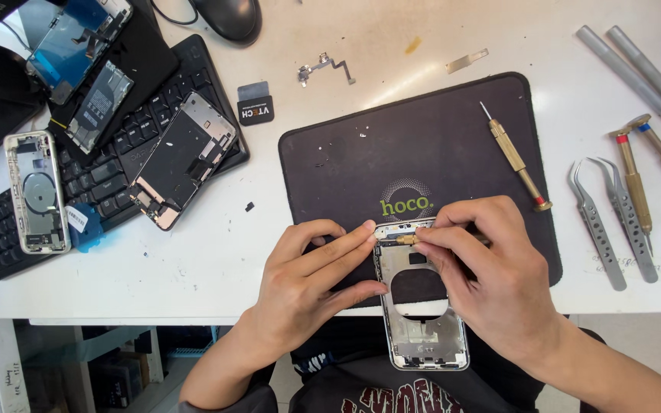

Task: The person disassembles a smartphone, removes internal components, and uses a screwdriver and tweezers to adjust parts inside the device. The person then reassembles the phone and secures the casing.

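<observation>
Left hand (307, 275) steadied a stripped phone housing (421, 306), fingers pinched shut on its upper left edge; the housing was bare silver metal with a round cutout mid-frame, and its lower half hung past the desk (193, 268) edge over the lap. Right hand (491, 268) held a closed grip on a brass-tipped screwdriver (408, 239), tip at the housing's top edge; the fingers hid most of the shaft, and the screw was too small to make out. The housing's top rested on a dark rubbery mat (422, 145) with rounded corners, a second brass screwdriver (516, 159) lying diagonally on it. Right of the mat: two curved steel tweezers (610, 226), two more brass drivers (644, 172), grey rods (636, 69) cut off by the frame. Left: a black keyboard (109, 176) carrying a screen assembly (183, 160), another gutted housing (37, 191) beside it. Open white desk between keyboard and mat.
</observation>
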